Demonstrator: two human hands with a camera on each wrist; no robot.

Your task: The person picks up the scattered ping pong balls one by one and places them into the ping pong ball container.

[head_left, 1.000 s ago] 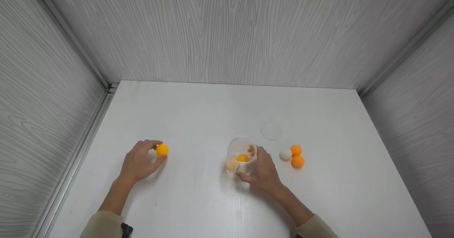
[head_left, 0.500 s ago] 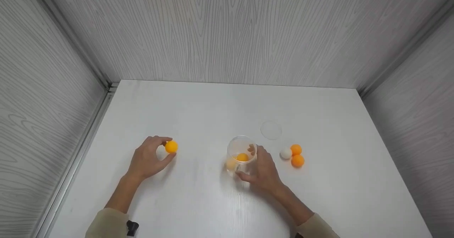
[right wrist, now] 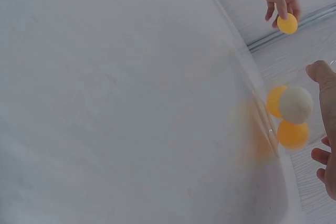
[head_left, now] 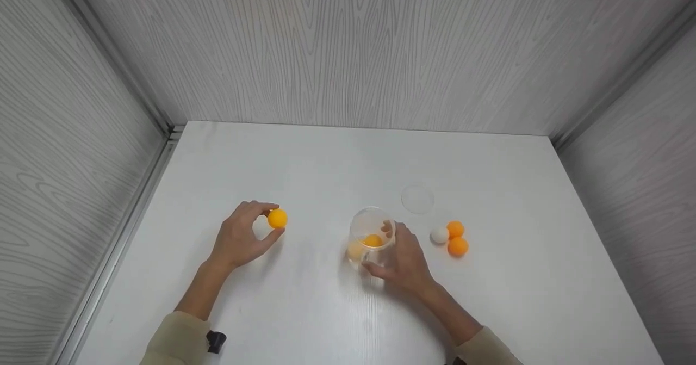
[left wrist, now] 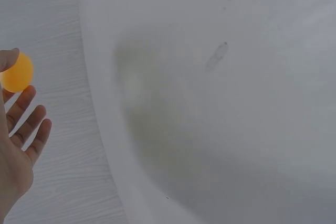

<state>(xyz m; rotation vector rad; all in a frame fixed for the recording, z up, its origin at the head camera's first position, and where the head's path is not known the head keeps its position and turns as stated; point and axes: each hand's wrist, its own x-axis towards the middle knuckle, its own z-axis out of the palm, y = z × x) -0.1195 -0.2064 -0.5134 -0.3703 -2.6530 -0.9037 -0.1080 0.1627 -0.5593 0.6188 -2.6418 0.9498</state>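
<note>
Thumb and fingertips of my left hand [head_left: 239, 239] pinch an orange ping-pong ball [head_left: 278, 218], held above the table left of the container. The left wrist view shows that ball [left wrist: 19, 73] with the other fingers spread loosely below it. My right hand [head_left: 409, 261] grips a clear plastic container [head_left: 365, 224] from its right side, thumb at the front and fingers behind. The container stands with its open mouth up. Through its wall, the right wrist view shows a white ball [right wrist: 295, 105] and two orange balls [right wrist: 292, 135] inside.
Right of the container, a white ball [head_left: 439, 235] and two orange balls [head_left: 458, 247] touch on the white table [head_left: 326, 164]. A thin clear disc [head_left: 417, 199], perhaps a lid, lies behind them. Grey wood-grain panels [head_left: 348, 49] wall the table's back and sides.
My left hand has moved right and slightly farther back with the orange ping-pong ball, closer to the container. The right hand and the container have stayed in place.
</note>
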